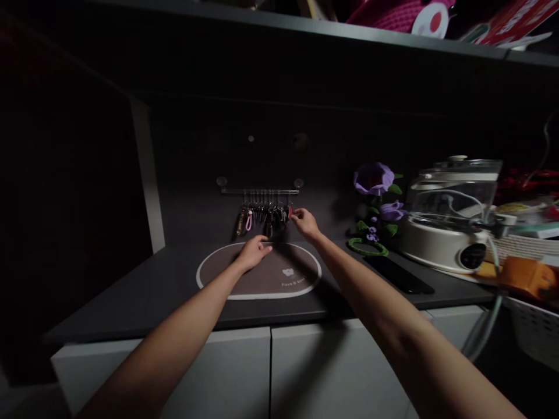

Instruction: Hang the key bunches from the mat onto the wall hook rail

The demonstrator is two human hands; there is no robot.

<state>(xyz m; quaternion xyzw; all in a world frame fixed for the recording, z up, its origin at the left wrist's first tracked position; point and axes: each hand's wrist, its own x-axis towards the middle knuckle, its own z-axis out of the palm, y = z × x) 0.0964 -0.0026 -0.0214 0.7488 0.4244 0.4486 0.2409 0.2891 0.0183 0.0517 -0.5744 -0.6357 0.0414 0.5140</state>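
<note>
Nearest are the white cabinet doors (332, 372) under the dark desk (131, 297), with the person's two bare arms reaching out over them. On the desk lies a brown oval mat (279, 285) with a white border. The left hand (255, 253) sits palm down over the mat's far edge, fingers loosely together, and shows no clear grip on anything. The right hand (304, 224) is apart from it, farther and to the right, lifted past the mat. Its fingertips (293, 214) are at a small red tag (290, 212) at the right end of a row of keys (264, 220). They touch it, though the shadow hides whether they pinch it. The keys, some with colored fobs, hang just beyond and above both hands from a metal rail (259, 191) fixed to the dark back wall.

To the right on the desk is a black phone (399, 274), and beyond it a green ring (367, 248) lies by purple artificial flowers (373, 178). Farther right stands a white cooker (437, 247) with a clear glass lid, next to an orange object (526, 279) and a woven basket (519, 247). Overhead, a dark shelf (305, 29) holds a pink knitted item (393, 11).
</note>
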